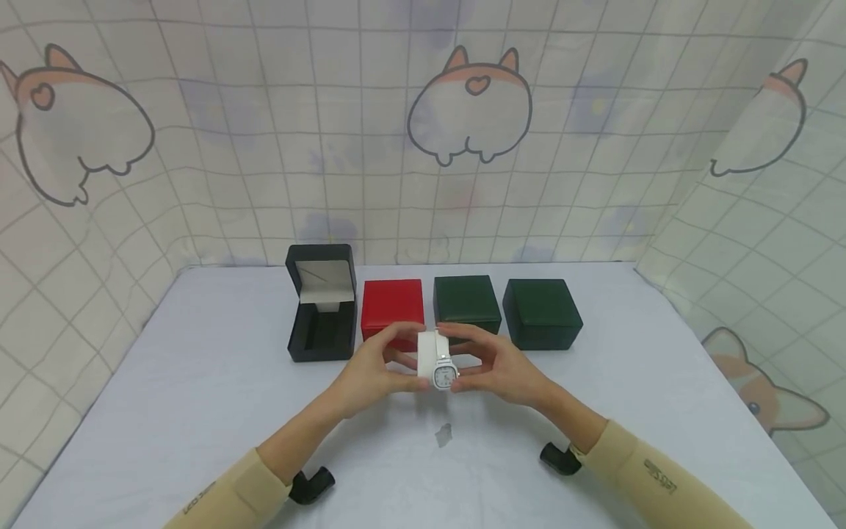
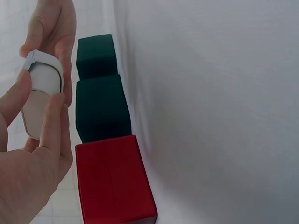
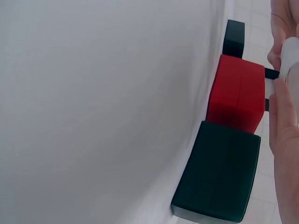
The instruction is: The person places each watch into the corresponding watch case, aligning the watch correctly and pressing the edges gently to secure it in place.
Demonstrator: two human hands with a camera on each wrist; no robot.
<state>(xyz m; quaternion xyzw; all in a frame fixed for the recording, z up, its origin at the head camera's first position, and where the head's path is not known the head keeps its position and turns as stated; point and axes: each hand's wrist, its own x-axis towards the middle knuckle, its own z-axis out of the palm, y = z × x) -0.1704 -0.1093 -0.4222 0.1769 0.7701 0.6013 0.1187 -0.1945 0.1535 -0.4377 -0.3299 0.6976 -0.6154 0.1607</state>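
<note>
A white wristwatch [image 1: 445, 375] with a squarish dial is wrapped around a pale cushion [image 1: 426, 354], held up over the middle of the table in the head view. My left hand [image 1: 371, 376] grips the cushion from the left, thumb at the near end and fingers at the far end. From the other side, my right hand [image 1: 507, 369] pinches the watch, its thumb beside the dial and its fingertips at the far end of the strap. In the left wrist view the strap [image 2: 44, 57] loops over the cushion between both hands.
Behind the hands, an open black box [image 1: 322, 334] stands with its lid raised. To its right are a closed red box [image 1: 393, 301] and two closed green boxes, one nearer [image 1: 466, 297] and one at the far right [image 1: 542, 312]. A small grey patch [image 1: 443, 435] lies in front.
</note>
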